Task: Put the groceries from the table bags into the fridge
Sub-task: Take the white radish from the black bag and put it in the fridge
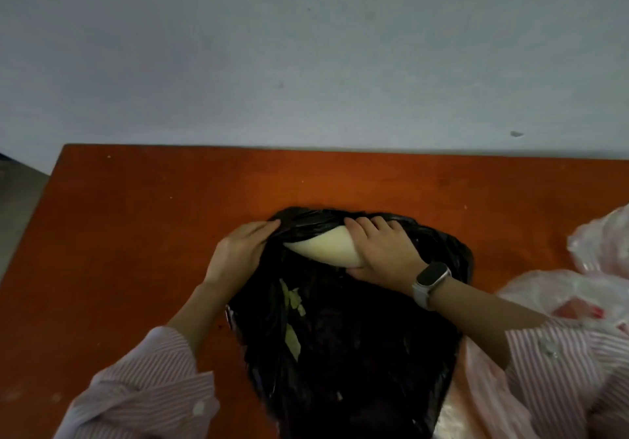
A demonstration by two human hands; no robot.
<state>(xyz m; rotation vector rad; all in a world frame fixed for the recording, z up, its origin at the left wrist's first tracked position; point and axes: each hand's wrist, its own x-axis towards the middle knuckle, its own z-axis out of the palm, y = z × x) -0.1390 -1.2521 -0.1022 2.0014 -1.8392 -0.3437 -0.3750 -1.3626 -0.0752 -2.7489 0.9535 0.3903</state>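
Observation:
A black plastic bag [343, 329] lies on the orange-brown table [143, 220] in front of me. A pale, cream-coloured vegetable [323, 247] pokes out of its far opening. My right hand [381, 251], a watch on its wrist, grips the thick end of that vegetable with fingers curled over it. My left hand [238, 251] holds the bag's rim at the left of the opening, fingers lying along the plastic. Yellow-green leaf scraps [292, 316] stick to the bag's dark surface. The rest of the bag's contents are hidden.
Translucent pinkish-white plastic bags [578, 299] sit at the table's right side, one showing something red inside. A grey-white wall stands right behind the table's far edge. The table's left edge drops to a grey floor [20, 197].

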